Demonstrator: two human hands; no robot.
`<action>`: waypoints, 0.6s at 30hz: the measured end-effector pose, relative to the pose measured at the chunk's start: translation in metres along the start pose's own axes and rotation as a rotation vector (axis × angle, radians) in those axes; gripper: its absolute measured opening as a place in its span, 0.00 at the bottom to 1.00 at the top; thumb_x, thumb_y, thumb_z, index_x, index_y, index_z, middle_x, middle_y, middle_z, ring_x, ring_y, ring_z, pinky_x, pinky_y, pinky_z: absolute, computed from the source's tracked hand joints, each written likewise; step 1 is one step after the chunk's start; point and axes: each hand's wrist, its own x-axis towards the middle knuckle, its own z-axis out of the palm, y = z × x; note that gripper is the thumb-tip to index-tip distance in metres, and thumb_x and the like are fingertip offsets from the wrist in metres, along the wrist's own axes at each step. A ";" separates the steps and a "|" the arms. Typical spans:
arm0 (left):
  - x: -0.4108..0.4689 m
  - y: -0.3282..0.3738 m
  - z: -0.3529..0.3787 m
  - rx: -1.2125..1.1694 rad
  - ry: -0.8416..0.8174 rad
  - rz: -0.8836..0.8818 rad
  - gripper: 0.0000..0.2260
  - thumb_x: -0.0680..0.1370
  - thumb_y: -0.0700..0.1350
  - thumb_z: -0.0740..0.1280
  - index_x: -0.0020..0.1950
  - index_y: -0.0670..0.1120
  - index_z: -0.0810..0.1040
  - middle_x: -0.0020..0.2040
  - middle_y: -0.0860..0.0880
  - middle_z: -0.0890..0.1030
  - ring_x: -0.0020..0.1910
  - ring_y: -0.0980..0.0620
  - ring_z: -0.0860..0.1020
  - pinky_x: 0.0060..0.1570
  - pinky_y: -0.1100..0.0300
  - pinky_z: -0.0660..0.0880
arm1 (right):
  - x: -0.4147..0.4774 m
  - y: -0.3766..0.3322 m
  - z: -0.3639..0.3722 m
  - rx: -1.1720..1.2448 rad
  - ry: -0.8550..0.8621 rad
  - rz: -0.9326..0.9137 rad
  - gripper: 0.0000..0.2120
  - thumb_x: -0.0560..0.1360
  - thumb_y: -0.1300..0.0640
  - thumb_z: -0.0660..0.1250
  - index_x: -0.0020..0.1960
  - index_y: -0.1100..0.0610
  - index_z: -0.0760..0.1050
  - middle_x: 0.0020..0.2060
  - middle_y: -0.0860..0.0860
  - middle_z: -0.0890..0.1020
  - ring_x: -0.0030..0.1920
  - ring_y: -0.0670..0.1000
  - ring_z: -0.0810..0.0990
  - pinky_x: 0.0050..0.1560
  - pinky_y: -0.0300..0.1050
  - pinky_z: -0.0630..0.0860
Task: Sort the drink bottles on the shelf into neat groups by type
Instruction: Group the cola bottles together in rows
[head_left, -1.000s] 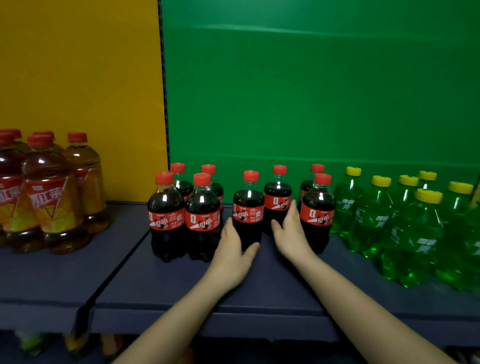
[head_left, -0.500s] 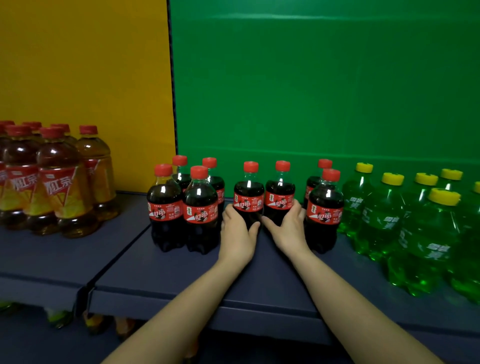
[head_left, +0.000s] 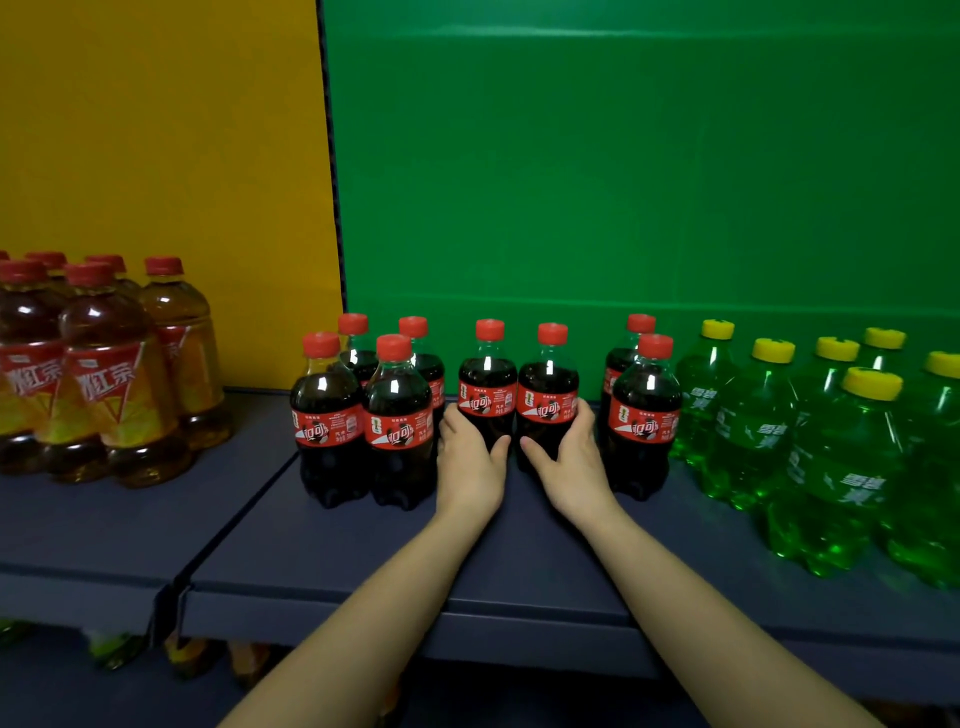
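Toppling is the risk. Two middle cola bottles (head_left: 487, 395) on the shelf (head_left: 467, 561) are gripped low, one in the left hand (head_left: 470, 462), one in the right hand (head_left: 571, 465), fingers (head_left: 584, 423) curled round each; close neighbouring bottles (head_left: 397, 431) could be knocked over if these are slid sideways.

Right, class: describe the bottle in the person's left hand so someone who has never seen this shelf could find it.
Start at the green back panel; below it, dark cola bottles with red caps stand on the shelf. Two in the middle stand apart from the rest; take the left bottle, the only one the left hand grips.
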 end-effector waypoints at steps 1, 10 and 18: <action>0.000 0.000 0.000 -0.006 0.001 0.000 0.26 0.76 0.43 0.66 0.69 0.38 0.58 0.67 0.40 0.67 0.67 0.42 0.67 0.66 0.53 0.65 | 0.000 0.000 0.000 -0.004 0.003 -0.004 0.37 0.73 0.57 0.69 0.73 0.61 0.51 0.67 0.58 0.68 0.68 0.56 0.67 0.68 0.51 0.64; 0.001 -0.002 0.002 -0.042 -0.001 -0.005 0.28 0.76 0.42 0.65 0.72 0.38 0.55 0.69 0.40 0.66 0.69 0.42 0.65 0.68 0.51 0.63 | -0.001 0.000 0.000 -0.013 0.012 -0.025 0.36 0.73 0.56 0.69 0.72 0.61 0.52 0.66 0.57 0.69 0.67 0.56 0.68 0.67 0.49 0.66; -0.002 -0.003 0.002 -0.032 -0.005 -0.008 0.29 0.78 0.40 0.63 0.73 0.37 0.52 0.72 0.39 0.63 0.71 0.42 0.62 0.69 0.49 0.62 | -0.003 -0.001 -0.001 -0.033 0.020 -0.054 0.35 0.73 0.56 0.69 0.72 0.61 0.53 0.66 0.57 0.69 0.67 0.55 0.68 0.65 0.46 0.66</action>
